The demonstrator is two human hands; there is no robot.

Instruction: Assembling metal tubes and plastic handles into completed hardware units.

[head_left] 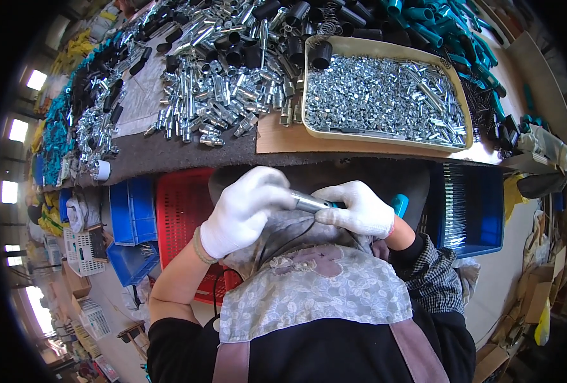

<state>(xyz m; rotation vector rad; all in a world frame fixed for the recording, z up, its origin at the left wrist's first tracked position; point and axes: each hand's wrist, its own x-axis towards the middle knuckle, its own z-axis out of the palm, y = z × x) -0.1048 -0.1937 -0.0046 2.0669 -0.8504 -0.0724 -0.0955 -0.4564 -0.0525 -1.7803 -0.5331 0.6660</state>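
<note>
In front of my lap I hold a tool with a bare metal cylinder [310, 203] and a teal handle. My right hand [359, 209], in a white glove, closes round the handle, with thumb and fingers where teal meets metal. My left hand [245, 210], gloved too and a little blurred, has its fingers curled about the cylinder's left end. What lies inside those fingers is hidden. Just right of my right hand, another teal handle [399, 205] shows by my forearm. A patterned grey apron [315, 300] covers my lap below.
On the bench ahead, a cream tray [385, 145] holds many small metal pins. Loose metal fittings [222, 96], black sleeves [296, 50] and teal handles [424, 32] are heaped around it. Below the bench edge are a red crate [181, 210] and blue bins [133, 214], with another blue bin [488, 210] right.
</note>
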